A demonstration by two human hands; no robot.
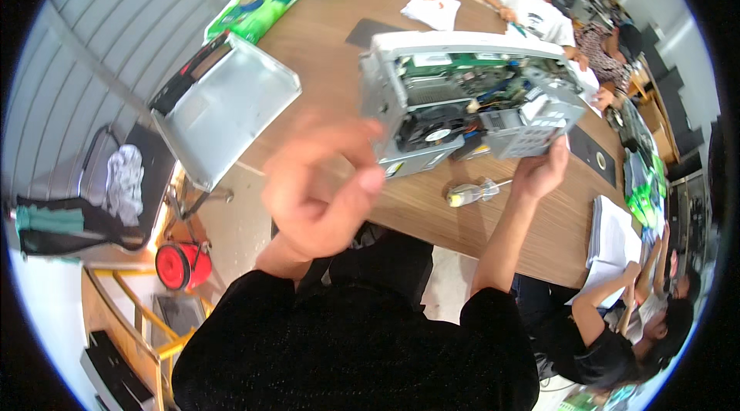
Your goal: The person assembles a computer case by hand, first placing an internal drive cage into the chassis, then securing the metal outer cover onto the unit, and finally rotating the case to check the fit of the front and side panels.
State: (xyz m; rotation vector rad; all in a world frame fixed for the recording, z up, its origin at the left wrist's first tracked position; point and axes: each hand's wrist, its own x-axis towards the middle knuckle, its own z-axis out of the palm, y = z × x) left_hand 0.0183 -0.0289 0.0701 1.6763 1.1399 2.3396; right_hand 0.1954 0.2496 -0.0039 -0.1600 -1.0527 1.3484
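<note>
An opened desktop computer case [378, 95] stands on the wooden table in front of me, its inside facing me. A black fan [435, 129], a green circuit board, cables and a silver metal drive cage [536, 126] show inside it. My right hand [542, 172] grips the lower right edge of the case at the cage. Raised in front of the case's left side is my left hand [316, 187], slightly blurred, holding nothing, with thumb and index finger apart. A screwdriver [476, 192] with a clear yellowish handle lies on the table below the case.
The removed metal side cover [227, 106] lies at the table's left edge. Green packages [258, 6] and a white bag [430, 8] sit farther back. An open notebook [613, 234] and a tape roll [600, 159] are at right. Several people sit around the table.
</note>
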